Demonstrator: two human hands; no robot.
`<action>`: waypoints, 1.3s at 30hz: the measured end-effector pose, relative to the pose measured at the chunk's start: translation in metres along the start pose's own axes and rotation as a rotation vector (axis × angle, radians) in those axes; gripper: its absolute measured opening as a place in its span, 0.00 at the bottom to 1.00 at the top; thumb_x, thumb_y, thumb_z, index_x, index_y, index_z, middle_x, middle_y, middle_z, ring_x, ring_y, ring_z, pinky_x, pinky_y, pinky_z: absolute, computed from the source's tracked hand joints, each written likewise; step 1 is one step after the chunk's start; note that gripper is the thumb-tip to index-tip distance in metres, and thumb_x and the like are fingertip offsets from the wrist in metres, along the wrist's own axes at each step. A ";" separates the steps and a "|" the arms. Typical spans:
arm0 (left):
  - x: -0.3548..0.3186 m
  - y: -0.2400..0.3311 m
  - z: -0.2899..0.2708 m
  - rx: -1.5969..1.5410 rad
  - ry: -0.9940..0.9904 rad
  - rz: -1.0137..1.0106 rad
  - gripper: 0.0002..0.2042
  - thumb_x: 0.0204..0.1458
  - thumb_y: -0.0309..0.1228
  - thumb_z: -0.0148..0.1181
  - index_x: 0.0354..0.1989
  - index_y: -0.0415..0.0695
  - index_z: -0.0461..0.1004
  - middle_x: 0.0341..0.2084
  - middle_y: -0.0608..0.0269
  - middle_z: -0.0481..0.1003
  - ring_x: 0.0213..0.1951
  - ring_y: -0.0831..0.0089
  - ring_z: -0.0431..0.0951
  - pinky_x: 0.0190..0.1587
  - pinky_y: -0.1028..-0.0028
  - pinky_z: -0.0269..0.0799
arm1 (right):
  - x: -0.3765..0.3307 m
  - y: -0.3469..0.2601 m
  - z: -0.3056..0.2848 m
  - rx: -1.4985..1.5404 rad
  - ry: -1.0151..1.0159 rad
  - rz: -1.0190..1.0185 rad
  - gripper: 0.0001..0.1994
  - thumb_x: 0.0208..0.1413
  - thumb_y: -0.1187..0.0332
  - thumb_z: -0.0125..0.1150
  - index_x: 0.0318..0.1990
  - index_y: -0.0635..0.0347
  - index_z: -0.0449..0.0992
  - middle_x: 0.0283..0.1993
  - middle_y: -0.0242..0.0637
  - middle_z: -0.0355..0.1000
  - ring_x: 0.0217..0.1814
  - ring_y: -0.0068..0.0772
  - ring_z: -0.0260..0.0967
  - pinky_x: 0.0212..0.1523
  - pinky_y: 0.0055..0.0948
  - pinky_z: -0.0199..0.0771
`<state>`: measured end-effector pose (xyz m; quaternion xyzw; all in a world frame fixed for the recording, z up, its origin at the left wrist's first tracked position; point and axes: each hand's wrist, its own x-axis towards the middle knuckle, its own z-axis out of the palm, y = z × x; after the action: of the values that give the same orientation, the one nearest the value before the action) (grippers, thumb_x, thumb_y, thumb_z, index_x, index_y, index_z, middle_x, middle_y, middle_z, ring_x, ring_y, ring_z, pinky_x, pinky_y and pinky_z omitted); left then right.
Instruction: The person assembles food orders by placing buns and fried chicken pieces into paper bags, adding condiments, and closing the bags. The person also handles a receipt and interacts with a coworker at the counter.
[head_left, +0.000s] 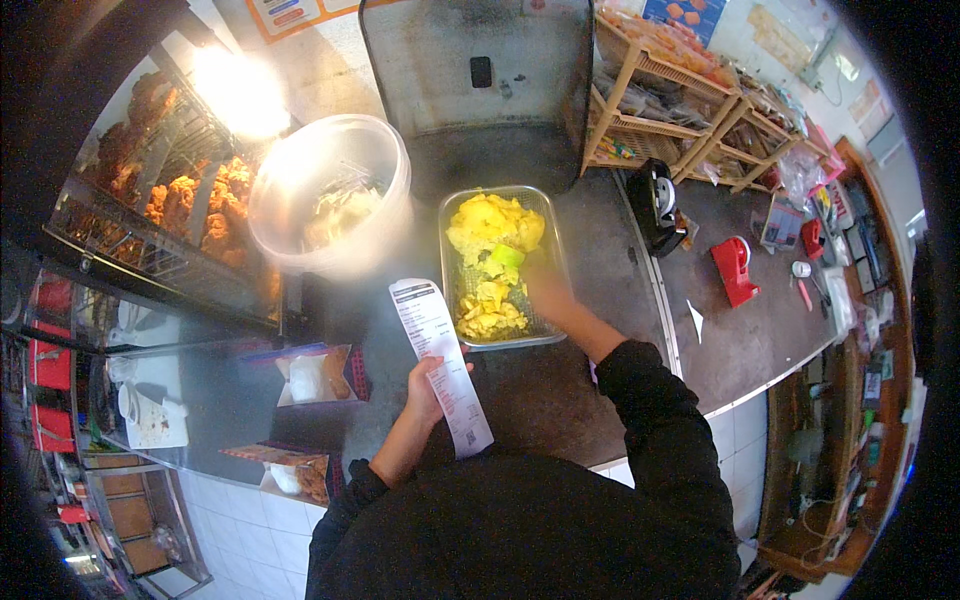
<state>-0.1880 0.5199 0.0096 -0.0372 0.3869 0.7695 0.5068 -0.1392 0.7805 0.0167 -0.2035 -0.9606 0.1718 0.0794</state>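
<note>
My left hand is closed on a long white paper receipt, held upright over the dark counter just left of a metal tray. That tray is lined with a wire mesh and holds lumps of soft yellow food that look like scrambled egg. Over the tray's right side is my right hand, blurred, its fingers not clear. A bright green piece lies on the yellow food close to those fingers; whether the hand grips it I cannot make out.
A translucent plastic bucket stands left of the tray, beside a lit glass cabinet of fried food. Open boxes sit at the counter's left front. Rightward are a black dispenser, a red tape dispenser and wooden racks.
</note>
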 end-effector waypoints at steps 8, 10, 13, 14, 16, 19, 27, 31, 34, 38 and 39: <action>0.000 0.001 -0.001 0.013 0.008 -0.025 0.29 0.39 0.38 0.49 0.53 0.38 0.60 0.43 0.49 0.70 0.36 0.57 0.75 0.37 0.63 0.73 | -0.018 -0.015 0.008 -0.097 -0.059 -0.038 0.07 0.43 0.77 0.49 0.30 0.70 0.72 0.39 0.56 0.66 0.35 0.51 0.70 0.34 0.43 0.72; 0.000 0.001 -0.003 0.003 0.004 -0.023 0.29 0.39 0.39 0.49 0.53 0.38 0.60 0.44 0.49 0.70 0.36 0.57 0.75 0.37 0.62 0.73 | -0.010 -0.007 0.004 -0.048 0.073 -0.116 0.08 0.44 0.76 0.48 0.30 0.70 0.72 0.39 0.56 0.66 0.34 0.52 0.70 0.35 0.44 0.71; -0.002 0.002 -0.001 0.012 0.014 -0.017 0.29 0.39 0.39 0.49 0.53 0.38 0.60 0.44 0.49 0.70 0.36 0.57 0.75 0.37 0.62 0.73 | 0.009 -0.002 -0.004 -0.136 -0.034 -0.137 0.09 0.45 0.76 0.47 0.31 0.71 0.72 0.38 0.57 0.67 0.35 0.53 0.70 0.36 0.45 0.71; -0.003 0.003 0.000 0.019 0.020 -0.014 0.29 0.39 0.39 0.49 0.53 0.38 0.60 0.44 0.49 0.70 0.37 0.57 0.75 0.36 0.62 0.73 | 0.009 -0.004 -0.004 -0.127 -0.067 -0.119 0.09 0.45 0.75 0.47 0.31 0.71 0.72 0.37 0.56 0.67 0.35 0.53 0.70 0.36 0.45 0.71; -0.001 0.002 0.001 0.026 0.018 -0.014 0.29 0.38 0.38 0.49 0.52 0.38 0.61 0.43 0.50 0.70 0.36 0.57 0.75 0.36 0.62 0.73 | 0.006 -0.015 -0.006 -0.111 -0.135 -0.079 0.09 0.45 0.75 0.47 0.31 0.71 0.72 0.36 0.55 0.68 0.36 0.51 0.70 0.36 0.45 0.71; 0.000 0.003 0.001 0.001 -0.022 -0.031 0.28 0.38 0.36 0.49 0.51 0.39 0.62 0.41 0.52 0.71 0.36 0.58 0.74 0.37 0.64 0.72 | -0.010 -0.022 0.005 0.030 -0.124 -0.227 0.09 0.44 0.75 0.47 0.30 0.70 0.73 0.35 0.55 0.69 0.35 0.50 0.71 0.35 0.43 0.71; -0.002 0.005 0.003 -0.001 -0.038 -0.009 0.26 0.38 0.35 0.49 0.50 0.40 0.62 0.39 0.54 0.71 0.36 0.59 0.74 0.39 0.64 0.71 | -0.003 -0.051 -0.009 -0.031 -0.187 -0.295 0.10 0.44 0.73 0.48 0.29 0.70 0.75 0.28 0.53 0.71 0.30 0.50 0.72 0.30 0.44 0.72; -0.002 0.006 0.001 0.004 -0.048 -0.006 0.26 0.38 0.35 0.49 0.50 0.39 0.62 0.39 0.54 0.70 0.36 0.58 0.74 0.40 0.64 0.71 | 0.003 -0.067 -0.015 -0.122 -0.355 -0.342 0.10 0.44 0.73 0.48 0.26 0.69 0.75 0.28 0.54 0.71 0.31 0.50 0.72 0.31 0.44 0.72; -0.003 0.007 0.004 0.010 -0.060 -0.005 0.26 0.38 0.35 0.48 0.50 0.38 0.62 0.38 0.54 0.70 0.35 0.58 0.74 0.40 0.64 0.71 | 0.009 -0.066 -0.006 -0.104 -0.304 -0.241 0.09 0.43 0.73 0.48 0.27 0.68 0.75 0.28 0.53 0.72 0.31 0.50 0.72 0.31 0.44 0.71; -0.008 0.002 0.006 -0.003 -0.026 -0.009 0.25 0.38 0.35 0.47 0.48 0.38 0.63 0.38 0.54 0.70 0.35 0.58 0.74 0.39 0.63 0.71 | 0.015 -0.046 0.010 -0.116 -0.244 -0.280 0.08 0.41 0.72 0.51 0.25 0.66 0.76 0.28 0.51 0.72 0.30 0.49 0.72 0.30 0.43 0.72; -0.009 0.001 0.005 -0.011 -0.034 -0.009 0.26 0.38 0.35 0.47 0.48 0.38 0.63 0.38 0.54 0.70 0.35 0.58 0.74 0.39 0.63 0.71 | 0.014 -0.050 0.005 -0.129 -0.260 -0.281 0.08 0.41 0.72 0.51 0.25 0.65 0.76 0.29 0.51 0.72 0.30 0.49 0.72 0.29 0.43 0.72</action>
<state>-0.1834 0.5164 0.0175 -0.0287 0.3737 0.7698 0.5167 -0.1713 0.7417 0.0314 -0.0481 -0.9908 0.1219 -0.0350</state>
